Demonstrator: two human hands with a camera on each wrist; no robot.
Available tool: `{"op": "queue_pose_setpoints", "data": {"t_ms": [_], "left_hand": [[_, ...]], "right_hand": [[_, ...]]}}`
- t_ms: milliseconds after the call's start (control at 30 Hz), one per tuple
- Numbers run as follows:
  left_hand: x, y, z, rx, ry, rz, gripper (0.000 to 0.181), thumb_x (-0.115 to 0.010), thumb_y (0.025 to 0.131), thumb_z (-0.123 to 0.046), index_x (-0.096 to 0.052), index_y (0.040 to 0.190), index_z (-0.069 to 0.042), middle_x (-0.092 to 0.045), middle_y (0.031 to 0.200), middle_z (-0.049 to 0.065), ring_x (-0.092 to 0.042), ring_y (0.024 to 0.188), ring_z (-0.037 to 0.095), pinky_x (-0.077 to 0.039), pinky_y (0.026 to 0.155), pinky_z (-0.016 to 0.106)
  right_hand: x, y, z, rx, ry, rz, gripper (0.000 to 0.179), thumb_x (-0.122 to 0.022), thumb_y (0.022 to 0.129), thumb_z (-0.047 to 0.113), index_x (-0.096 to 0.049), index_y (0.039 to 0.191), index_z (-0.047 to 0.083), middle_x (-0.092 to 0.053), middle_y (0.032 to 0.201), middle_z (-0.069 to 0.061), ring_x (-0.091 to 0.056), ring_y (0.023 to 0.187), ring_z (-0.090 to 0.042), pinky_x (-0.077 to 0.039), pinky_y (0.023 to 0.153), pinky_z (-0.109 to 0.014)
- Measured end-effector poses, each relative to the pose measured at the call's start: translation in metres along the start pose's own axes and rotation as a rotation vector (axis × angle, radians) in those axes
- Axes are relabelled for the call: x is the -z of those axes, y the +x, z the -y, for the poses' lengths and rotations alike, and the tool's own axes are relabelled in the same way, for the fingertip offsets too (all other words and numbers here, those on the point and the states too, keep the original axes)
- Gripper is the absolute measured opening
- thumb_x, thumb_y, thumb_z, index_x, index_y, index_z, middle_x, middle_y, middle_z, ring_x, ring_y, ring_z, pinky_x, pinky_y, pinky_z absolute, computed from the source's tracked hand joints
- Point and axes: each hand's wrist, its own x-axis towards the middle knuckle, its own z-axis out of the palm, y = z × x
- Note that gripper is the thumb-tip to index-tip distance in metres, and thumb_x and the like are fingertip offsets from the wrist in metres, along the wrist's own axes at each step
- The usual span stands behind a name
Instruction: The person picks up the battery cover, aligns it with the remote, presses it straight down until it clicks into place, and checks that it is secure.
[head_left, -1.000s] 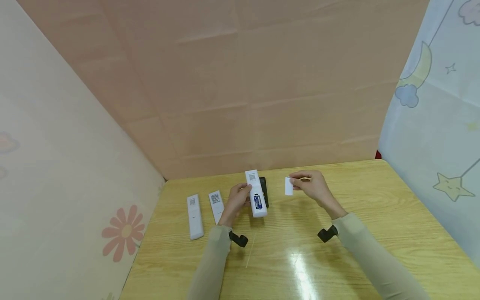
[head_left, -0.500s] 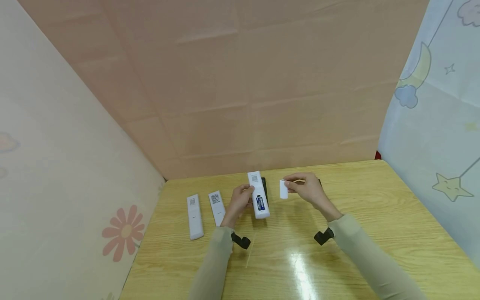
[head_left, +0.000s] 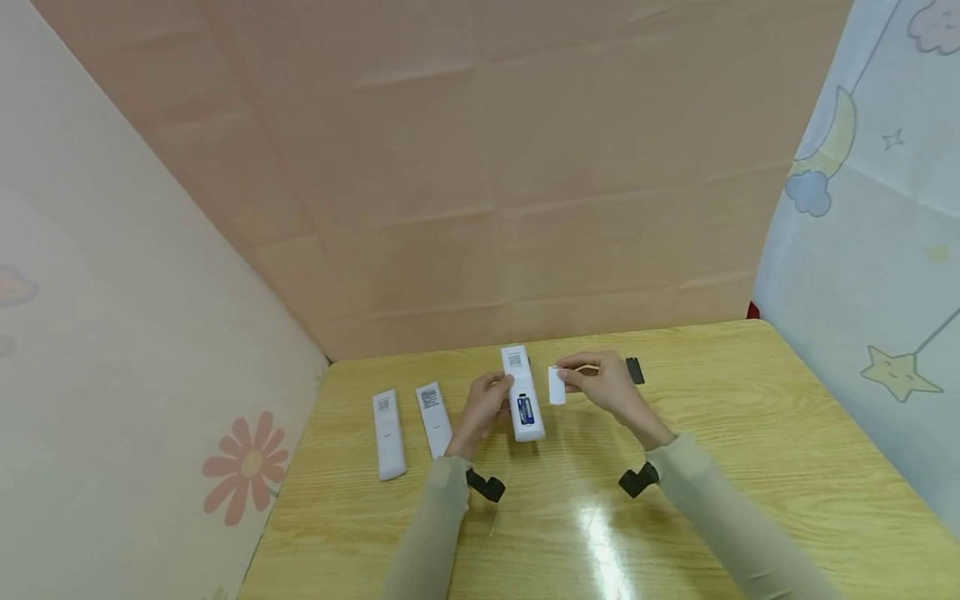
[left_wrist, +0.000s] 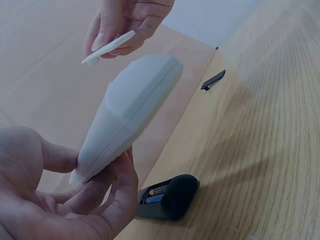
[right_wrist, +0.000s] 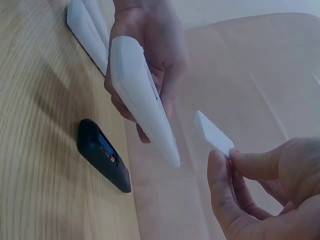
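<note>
My left hand point(head_left: 483, 408) grips a white remote control point(head_left: 517, 367) above the table, its back turned up. Blue batteries point(head_left: 526, 410) show in its uncovered battery compartment. A small white battery cover point(head_left: 557, 386) is pinched between the thumb and fingers of my right hand point(head_left: 606, 385), just right of the remote and apart from it. Below the held remote, a black remote control point(left_wrist: 172, 199) lies on the table with its own compartment uncovered and batteries visible in the left wrist view; in the head view it is hidden.
Two white remotes lie face down at the left: the outer remote point(head_left: 389, 437) and the inner remote point(head_left: 432, 412), partly behind my left arm. A black battery cover point(head_left: 635, 371) lies beyond my right hand. The wooden table point(head_left: 720, 417) ends at a draped back wall point(head_left: 487, 208).
The white cover in my right hand has moved left, closer to the remote. My left hand has shifted the remote slightly right and nearer. The black cover has come into sight.
</note>
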Motion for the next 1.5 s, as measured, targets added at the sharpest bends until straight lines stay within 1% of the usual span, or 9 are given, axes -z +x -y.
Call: {"op": "queue_pose_setpoints", "data": {"t_ms": [100, 300, 400, 600, 833, 1000, 1167, 1233, 1500], "left_hand": [[-0.001, -0.001, 0.0, 0.0, 0.001, -0.003, 0.056, -0.057, 0.112, -0.034, -0.05, 0.154, 0.002, -0.072, 0.128, 0.017, -0.073, 0.094, 0.018, -0.059, 0.079, 0.036], [-0.003, -0.001, -0.001, 0.013, -0.026, 0.003, 0.057, -0.058, 0.111, -0.033, -0.05, 0.154, 0.003, -0.072, 0.127, 0.018, -0.072, 0.093, 0.018, -0.058, 0.079, 0.037], [-0.004, -0.001, -0.003, 0.016, -0.034, 0.006, 0.057, -0.059, 0.11, -0.033, -0.05, 0.154, 0.003, -0.073, 0.126, 0.018, -0.072, 0.094, 0.019, -0.057, 0.077, 0.034], [-0.007, -0.001, -0.003, 0.009, -0.035, -0.006, 0.055, -0.06, 0.11, -0.033, -0.054, 0.151, 0.002, -0.074, 0.123, 0.016, -0.073, 0.096, 0.022, -0.057, 0.073, 0.03], [-0.009, 0.001, -0.002, -0.002, -0.028, -0.013, 0.053, -0.06, 0.11, -0.033, -0.056, 0.15, 0.002, -0.073, 0.121, 0.016, -0.07, 0.094, 0.023, -0.057, 0.075, 0.032], [-0.008, 0.0, -0.002, -0.002, -0.024, -0.018, 0.053, -0.06, 0.11, -0.034, -0.056, 0.149, 0.002, -0.074, 0.119, 0.017, -0.07, 0.09, 0.021, -0.057, 0.074, 0.033], [-0.008, 0.0, -0.002, -0.017, -0.057, 0.001, 0.055, -0.061, 0.109, -0.033, -0.055, 0.15, 0.005, -0.074, 0.117, 0.018, -0.072, 0.087, 0.018, -0.057, 0.071, 0.03], [-0.008, 0.0, -0.002, -0.019, -0.068, 0.012, 0.056, -0.061, 0.109, -0.033, -0.054, 0.15, 0.005, -0.074, 0.118, 0.018, -0.073, 0.087, 0.018, -0.059, 0.073, 0.031], [-0.008, 0.001, -0.005, -0.02, -0.06, 0.023, 0.052, -0.06, 0.11, -0.034, -0.057, 0.147, 0.002, -0.076, 0.112, 0.016, -0.073, 0.088, 0.02, -0.062, 0.076, 0.033]], "right_hand": [[-0.006, 0.0, 0.001, -0.002, 0.007, 0.004, 0.023, -0.074, 0.101, 0.005, -0.077, 0.122, -0.005, -0.073, 0.124, -0.027, -0.078, 0.101, -0.029, -0.065, 0.085, -0.039], [-0.014, 0.001, 0.001, 0.002, 0.022, 0.014, 0.022, -0.073, 0.101, 0.003, -0.077, 0.12, -0.006, -0.074, 0.123, -0.028, -0.078, 0.098, -0.027, -0.065, 0.084, -0.036], [-0.017, 0.001, 0.001, 0.014, 0.021, 0.022, 0.022, -0.073, 0.101, 0.003, -0.076, 0.12, -0.008, -0.073, 0.123, -0.029, -0.078, 0.099, -0.029, -0.065, 0.083, -0.035], [-0.021, 0.0, 0.002, 0.033, 0.02, 0.047, 0.025, -0.072, 0.102, 0.005, -0.075, 0.122, -0.009, -0.072, 0.126, -0.031, -0.077, 0.104, -0.036, -0.065, 0.085, -0.039], [-0.026, -0.002, 0.003, 0.017, 0.015, 0.053, 0.024, -0.072, 0.103, 0.006, -0.076, 0.123, -0.007, -0.072, 0.127, -0.029, -0.077, 0.103, -0.034, -0.065, 0.08, -0.029], [-0.031, -0.002, 0.003, 0.018, 0.033, 0.068, 0.023, -0.072, 0.102, 0.006, -0.077, 0.121, -0.007, -0.071, 0.127, -0.029, -0.077, 0.103, -0.034, -0.066, 0.08, -0.031], [-0.035, -0.002, 0.003, 0.023, 0.034, 0.083, 0.023, -0.072, 0.102, 0.006, -0.077, 0.12, -0.007, -0.07, 0.13, -0.03, -0.077, 0.105, -0.035, -0.066, 0.081, -0.034], [-0.036, -0.002, 0.003, 0.025, 0.024, 0.086, 0.023, -0.072, 0.102, 0.006, -0.077, 0.12, -0.007, -0.07, 0.131, -0.029, -0.077, 0.105, -0.034, -0.066, 0.081, -0.035], [-0.037, -0.001, 0.002, 0.029, 0.009, 0.1, 0.022, -0.072, 0.102, 0.005, -0.077, 0.12, -0.006, -0.069, 0.132, -0.03, -0.077, 0.101, -0.032, -0.066, 0.079, -0.031]]}}
